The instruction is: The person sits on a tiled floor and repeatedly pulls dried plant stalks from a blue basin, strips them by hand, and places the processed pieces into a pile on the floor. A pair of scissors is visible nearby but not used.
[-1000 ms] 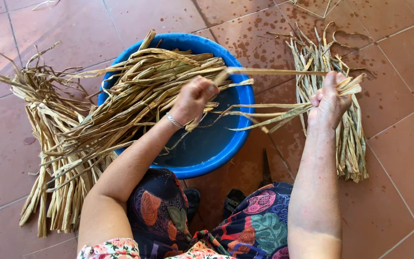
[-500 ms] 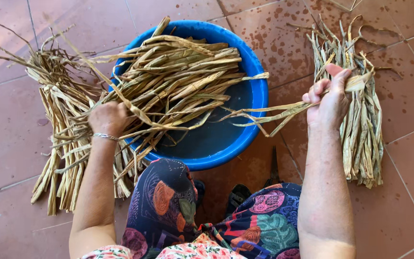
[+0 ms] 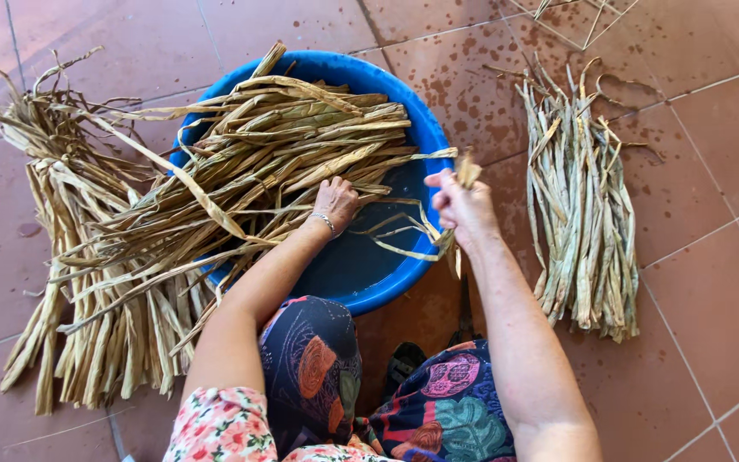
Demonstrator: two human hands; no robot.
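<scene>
Wet terracotta floor tiles (image 3: 712, 111); patterned skirt (image 3: 438, 411); floral sleeve (image 3: 215, 423).
</scene>
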